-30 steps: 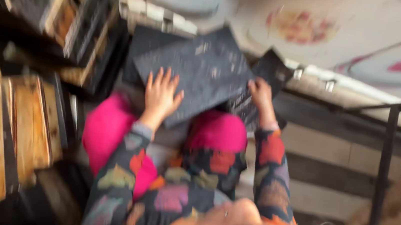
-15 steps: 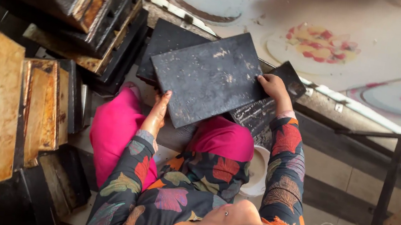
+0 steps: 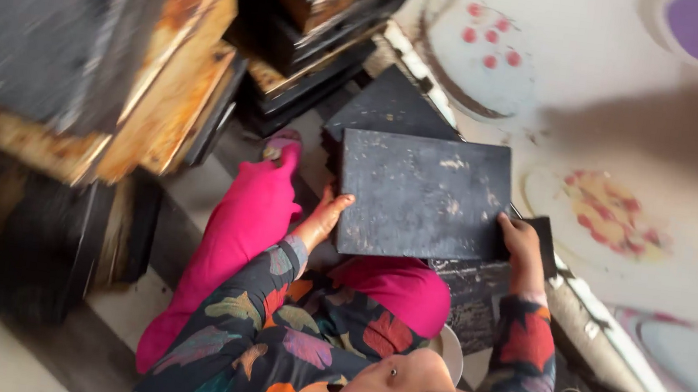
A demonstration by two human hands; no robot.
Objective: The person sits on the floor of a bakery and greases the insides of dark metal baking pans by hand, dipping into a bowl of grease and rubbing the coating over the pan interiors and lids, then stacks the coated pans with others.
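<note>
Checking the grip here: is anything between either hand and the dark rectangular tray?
Nothing visible. The left hand grips the dark tray by its left edge and the right hand by its right edge, skin directly on the tray. More dark trays lie beneath and behind it.
</note>
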